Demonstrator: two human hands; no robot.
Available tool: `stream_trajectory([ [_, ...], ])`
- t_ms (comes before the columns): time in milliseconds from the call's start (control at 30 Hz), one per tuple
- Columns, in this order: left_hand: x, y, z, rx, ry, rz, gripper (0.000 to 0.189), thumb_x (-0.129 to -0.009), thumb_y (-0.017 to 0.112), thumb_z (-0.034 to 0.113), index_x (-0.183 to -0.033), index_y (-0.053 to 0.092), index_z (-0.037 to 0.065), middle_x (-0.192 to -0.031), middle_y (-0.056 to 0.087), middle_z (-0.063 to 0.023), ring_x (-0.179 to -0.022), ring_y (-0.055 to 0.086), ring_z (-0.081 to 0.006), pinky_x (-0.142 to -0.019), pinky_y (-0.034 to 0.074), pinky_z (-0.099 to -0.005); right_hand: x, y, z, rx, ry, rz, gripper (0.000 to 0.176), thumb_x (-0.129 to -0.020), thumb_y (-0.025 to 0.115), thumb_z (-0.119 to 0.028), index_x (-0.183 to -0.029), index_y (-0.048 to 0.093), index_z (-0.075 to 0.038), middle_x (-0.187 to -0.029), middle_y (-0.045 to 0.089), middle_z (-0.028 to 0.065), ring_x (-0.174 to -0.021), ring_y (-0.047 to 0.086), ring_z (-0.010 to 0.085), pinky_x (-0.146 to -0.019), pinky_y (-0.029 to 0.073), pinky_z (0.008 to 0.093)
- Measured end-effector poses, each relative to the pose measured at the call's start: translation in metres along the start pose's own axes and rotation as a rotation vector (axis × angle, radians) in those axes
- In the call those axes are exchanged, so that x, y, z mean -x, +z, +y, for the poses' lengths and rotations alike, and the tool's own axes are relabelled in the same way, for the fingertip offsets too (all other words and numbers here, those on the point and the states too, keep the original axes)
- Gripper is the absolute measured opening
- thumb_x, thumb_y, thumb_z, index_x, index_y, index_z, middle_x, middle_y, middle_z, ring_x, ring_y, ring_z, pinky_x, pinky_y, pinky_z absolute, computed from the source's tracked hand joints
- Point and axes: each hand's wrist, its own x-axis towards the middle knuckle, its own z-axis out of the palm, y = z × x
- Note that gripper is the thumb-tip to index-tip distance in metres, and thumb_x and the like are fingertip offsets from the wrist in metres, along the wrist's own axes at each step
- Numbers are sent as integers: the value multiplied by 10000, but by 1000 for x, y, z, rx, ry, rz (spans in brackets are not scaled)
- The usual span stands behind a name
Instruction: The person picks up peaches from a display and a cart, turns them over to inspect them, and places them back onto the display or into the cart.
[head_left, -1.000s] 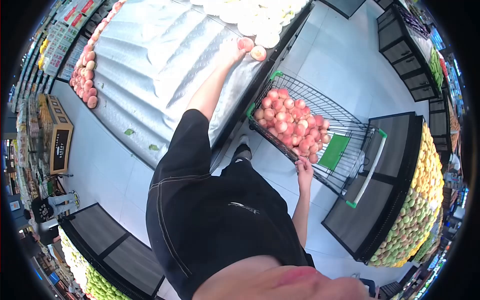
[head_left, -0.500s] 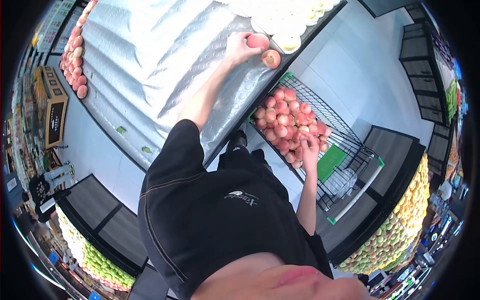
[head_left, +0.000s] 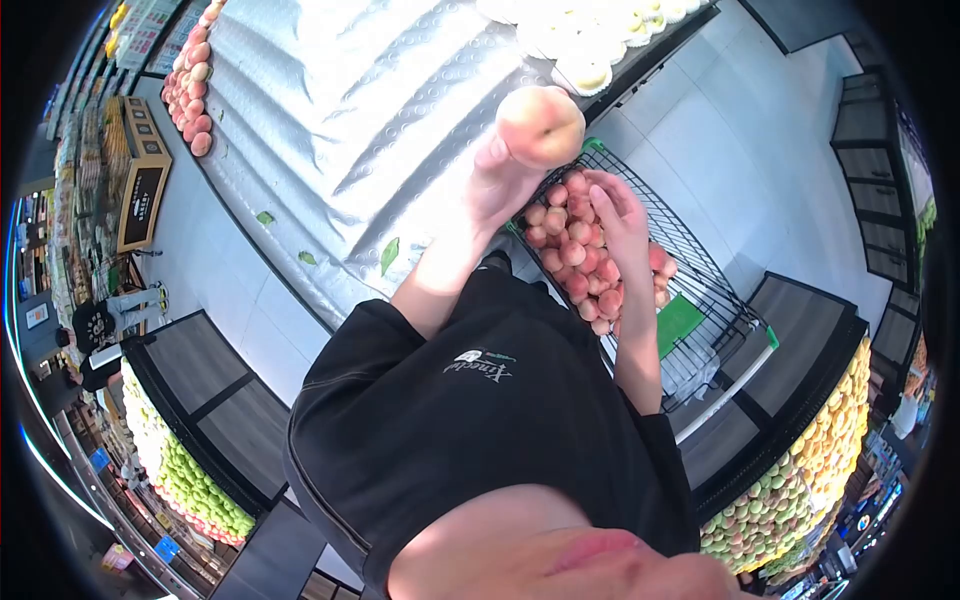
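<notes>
Pale floor tiles (head_left: 720, 120) are running between dark cabinets (head_left: 185, 355), and packed shelves (head_left: 80, 200) are lining the view's left edge.

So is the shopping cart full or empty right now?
The shopping cart is partly full: peaches are heaped at the end away from its handle, with bare wire showing beside them.

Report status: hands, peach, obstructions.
Left hand gripping one peach. Right hand over peach pile in cart, grip unclear. Right hand blocks view of some pile.
</notes>
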Motion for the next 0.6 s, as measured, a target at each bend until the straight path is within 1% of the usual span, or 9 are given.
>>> stream_trajectory([
  [100, 3, 0, 3, -435, 20, -62, 843, -689, 868, 420, -1320, 518, -15, -1217, 595, -80, -1055, 573, -166, -973, 434, -323, 2, 0, -28, -28, -10, -31, 291, -1006, 534, -157, -1230, 599, 18, -1087, 626, 59, -999, 579, 113, -889, 472, 254],
  [133, 4, -4, -2, -442, 53, -51, 847, -632, 910, 228, -1339, 517, -23, -1281, 584, -99, -1081, 566, -169, -982, 430, -342, 1, 2, -31, -50, -106, -21, 412, -977, 590, -256, -1268, 555, 35, -1068, 620, 70, -893, 591, 99, -797, 500, 242],
  [233, 3, -1, -3, -987, 204, -145, 816, -580, 894, 153, -1316, 562, 35, -1255, 597, -62, -1171, 549, -187, -1023, 422, -351, 5, -4, -40, -314, -9, -113, 581, -907, 670, -314, -1319, 481, 51, -1094, 613, 100, -784, 595, 95, -702, 514, 235],
  [300, 5, 9, -3, -1094, 292, -179, 753, -571, 895, 134, -1264, 609, 70, -1230, 631, -57, -1157, 559, -212, -1016, 417, -351, 8, -4, -50, -427, 54, -119, 708, -845, 735, -331, -1350, 428, 60, -1115, 605, 118, -723, 599, 97, -645, 525, 237],
  [333, 4, 11, -3, -1147, 344, -210, 739, -577, 894, 128, -1258, 613, 73, -1229, 636, -60, -1160, 560, -224, -1018, 416, -353, 7, -5, -48, -421, 50, -93, 705, -835, 745, -301, -1349, 426, 60, -1121, 602, 119, -741, 609, 104, -655, 530, 243],
  [400, 2, 7, -5, -1236, 435, -318, 778, -589, 898, 118, -1298, 579, 78, -1296, 602, -103, -1205, 539, -272, -1029, 412, -383, 8, -3, -45, -351, -57, -1, 691, -811, 760, -237, -1342, 431, 59, -1119, 605, 122, -772, 627, 124, -668, 538, 252],
  [500, 3, 3, -6, -1183, 461, -307, 873, -597, 902, 143, -1371, 507, 72, -1391, 518, -132, -1261, 505, -282, -1028, 410, -397, 9, 13, -44, -94, -339, 177, 660, -771, 769, -133, -1319, 452, 57, -1079, 618, 132, -824, 650, 164, -683, 544, 262],
  [533, 5, -1, -3, -1170, 387, -270, 886, -607, 898, 152, -1387, 486, 68, -1416, 490, -138, -1274, 495, -281, -1024, 410, -398, 9, 18, -49, 27, -414, 211, 650, -760, 767, -97, -1311, 457, 56, -1054, 622, 138, -850, 655, 179, -695, 547, 269],
  [600, 5, -19, 11, -1145, 243, -195, 912, -629, 890, 170, -1417, 445, 60, -1466, 432, -149, -1299, 475, -278, -1015, 410, -398, 13, 26, -67, 49, -331, 255, 616, -766, 753, -90, -1293, 466, 50, -994, 622, 145, -867, 652, 192, -707, 545, 279],
])
